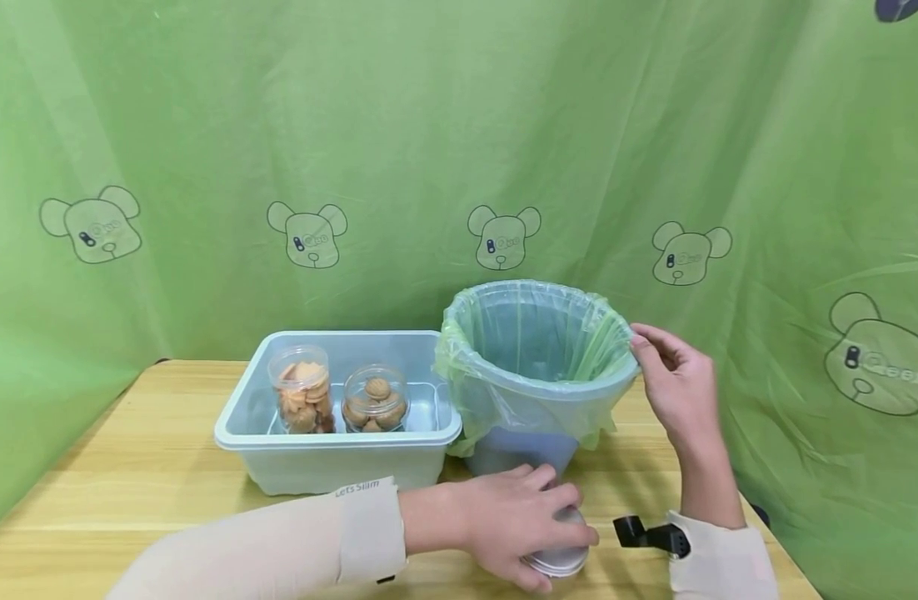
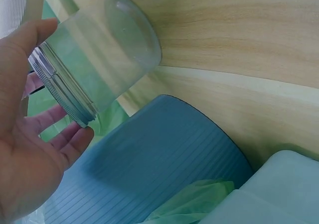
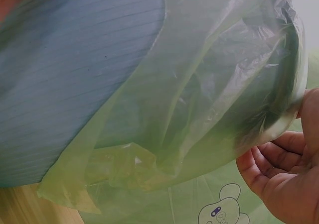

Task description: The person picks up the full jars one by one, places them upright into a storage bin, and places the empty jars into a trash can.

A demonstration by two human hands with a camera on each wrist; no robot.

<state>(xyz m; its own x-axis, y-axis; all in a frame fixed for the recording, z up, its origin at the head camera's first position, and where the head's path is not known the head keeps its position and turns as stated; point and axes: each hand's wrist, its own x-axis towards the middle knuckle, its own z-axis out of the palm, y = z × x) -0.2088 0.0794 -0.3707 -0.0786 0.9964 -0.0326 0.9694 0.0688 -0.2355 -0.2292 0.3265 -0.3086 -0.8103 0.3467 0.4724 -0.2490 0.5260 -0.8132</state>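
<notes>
My left hand [image 1: 515, 518] grips a clear plastic jar [image 2: 107, 50] from above, its thumb and fingers around the silver ribbed lid [image 2: 62, 87]. The jar looks empty, its base at the wooden tabletop in front of the bin. My right hand [image 1: 682, 390] pinches the right side of the rim of a blue trash bin [image 1: 515, 450], thumb on top and fingers curled beneath. A thin green trash bag [image 3: 209, 99] lines the bin and folds over its rim, hanging loose outside.
Left of the bin stands a light-blue plastic basin [image 1: 339, 462]. Inside it are a jar of cookies [image 1: 305, 396] and a jar of walnuts [image 1: 376, 404]. A green curtain [image 1: 399, 125] with bear faces hangs behind the wooden table [image 1: 152, 467].
</notes>
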